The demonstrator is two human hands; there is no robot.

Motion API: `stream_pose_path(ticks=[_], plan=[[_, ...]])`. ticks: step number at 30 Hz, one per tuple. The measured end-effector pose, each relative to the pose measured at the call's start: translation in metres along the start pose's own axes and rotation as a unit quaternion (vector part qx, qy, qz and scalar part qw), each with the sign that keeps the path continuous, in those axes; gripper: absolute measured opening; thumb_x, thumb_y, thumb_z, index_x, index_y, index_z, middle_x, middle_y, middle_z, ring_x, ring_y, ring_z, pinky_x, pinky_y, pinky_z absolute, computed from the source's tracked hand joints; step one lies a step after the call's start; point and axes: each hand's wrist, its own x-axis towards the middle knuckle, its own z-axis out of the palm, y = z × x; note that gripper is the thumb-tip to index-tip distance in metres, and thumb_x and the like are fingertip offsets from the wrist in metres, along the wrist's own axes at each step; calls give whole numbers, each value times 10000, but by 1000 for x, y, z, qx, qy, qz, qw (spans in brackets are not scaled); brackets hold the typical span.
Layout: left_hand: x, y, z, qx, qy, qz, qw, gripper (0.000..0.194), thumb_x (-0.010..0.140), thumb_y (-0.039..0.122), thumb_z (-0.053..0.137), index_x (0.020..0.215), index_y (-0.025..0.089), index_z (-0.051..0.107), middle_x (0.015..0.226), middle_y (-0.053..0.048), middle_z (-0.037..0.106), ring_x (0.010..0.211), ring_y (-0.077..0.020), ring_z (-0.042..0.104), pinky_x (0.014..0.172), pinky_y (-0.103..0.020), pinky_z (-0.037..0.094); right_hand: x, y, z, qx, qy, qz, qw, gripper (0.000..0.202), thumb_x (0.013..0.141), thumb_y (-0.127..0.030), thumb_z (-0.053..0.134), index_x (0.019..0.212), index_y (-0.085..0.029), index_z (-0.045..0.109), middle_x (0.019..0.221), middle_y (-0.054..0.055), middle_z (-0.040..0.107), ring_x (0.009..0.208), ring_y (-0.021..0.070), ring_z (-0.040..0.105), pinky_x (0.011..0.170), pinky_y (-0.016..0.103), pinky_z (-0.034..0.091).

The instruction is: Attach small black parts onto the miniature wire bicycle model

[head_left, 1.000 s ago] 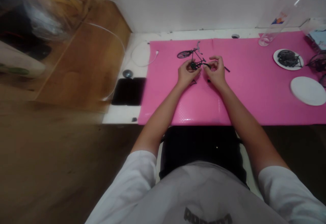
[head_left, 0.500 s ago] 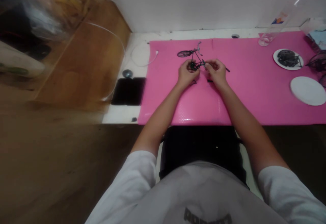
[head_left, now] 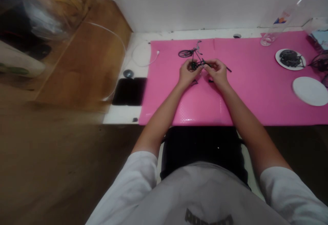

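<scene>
A small black model bicycle (head_left: 194, 55) is held just above the pink mat, its spoked wheel and silver handlebar pointing away from me. My left hand (head_left: 187, 73) is closed around its lower left part, by the crank area. From the other side, my right hand (head_left: 217, 72) pinches at the seat end of the frame; whether a separate small part is between those fingertips is too small to make out. Beside my left wrist lies a small black piece (head_left: 194, 82). Another dark piece (head_left: 210, 81) is partly under my right hand, and a thin black stick (head_left: 229, 69) shows past its knuckles.
The pink mat (head_left: 256, 92) covers most of the white table. On the right are a plate of black parts (head_left: 291, 59), a white lid or plate (head_left: 310, 91) and a clear bottle (head_left: 269, 38). At left lie a black flat object (head_left: 129, 92), a metal bowl (head_left: 128, 74) and a white cable (head_left: 150, 64).
My right fingertips have shifted slightly left, closer to my left hand. The bicycle's handlebar end has tilted a little to the left and away.
</scene>
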Motion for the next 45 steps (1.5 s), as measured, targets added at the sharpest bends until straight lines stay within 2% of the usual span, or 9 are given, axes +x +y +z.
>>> stream_pose_path(ticks=[4, 9, 16, 24, 30, 35, 40, 45], plan=[[2, -3, -1, -7, -6, 7, 1000, 663, 762, 610, 1105, 1220, 244, 795, 1218, -111, 877, 1200, -298, 856, 1126, -456, 715, -3, -7, 1, 9, -8, 23, 1000, 920, 777, -1114, 772, 1148, -272, 798, 1114, 127, 860, 1047, 300, 849, 903, 466, 760], [6, -13, -1, -25, -17, 27, 999, 672, 803, 643, 1059, 1250, 234, 767, 1210, -125, 864, 1130, -280, 857, 1065, -455, 720, -4, -7, 2, 52, 1, 68, 996, 981, 648, -1149, 826, 1100, -279, 806, 980, 94, 844, 804, 255, 795, 627, 398, 709], [9, -16, -2, -20, -9, 45, 999, 670, 783, 672, 1066, 1214, 242, 785, 1227, -117, 876, 1116, -262, 855, 1066, -434, 721, -5, -10, 1, 149, -14, 104, 983, 823, 739, -1017, 914, 1059, -264, 821, 1027, 92, 855, 781, 199, 750, 523, 277, 589], [12, -21, -3, -34, -12, 64, 997, 737, 779, 783, 1033, 1217, 242, 790, 1245, -133, 869, 1169, -287, 854, 1083, -455, 716, -4, -11, 0, 181, -50, 125, 974, 691, 739, -788, 1037, 1156, -271, 847, 1085, 64, 869, 774, 171, 718, 552, 257, 577], [10, -17, -3, -43, -5, 61, 997, 768, 751, 786, 1051, 1227, 242, 793, 1306, -143, 855, 1240, -299, 842, 1162, -488, 689, -9, -18, 1, 154, -49, 122, 979, 703, 723, -784, 1061, 1145, -261, 857, 1046, 45, 853, 694, 128, 648, 554, 251, 582], [8, -14, -1, -48, 8, 60, 997, 787, 713, 773, 1080, 1222, 245, 795, 1256, -121, 860, 1158, -276, 849, 1096, -459, 715, -10, -21, 2, 163, -38, 113, 979, 679, 686, -734, 1107, 1096, -245, 878, 882, -3, 770, 628, 101, 590, 541, 242, 575], [7, -15, 0, -33, 10, 60, 998, 704, 772, 687, 1086, 1246, 249, 806, 1254, -118, 860, 1179, -272, 849, 1084, -445, 721, -10, -22, 1, 136, -37, 103, 985, 671, 714, -786, 1075, 1056, -253, 854, 884, 1, 769, 613, 102, 557, 557, 261, 572], [7, -16, 0, -33, 15, 78, 996, 716, 782, 676, 1083, 1275, 241, 800, 1241, -130, 846, 1148, -276, 840, 1041, -447, 724, -9, -23, 2, 118, -29, 109, 987, 643, 723, -802, 1050, 984, -258, 828, 882, 20, 790, 594, 115, 550, 524, 276, 541]])
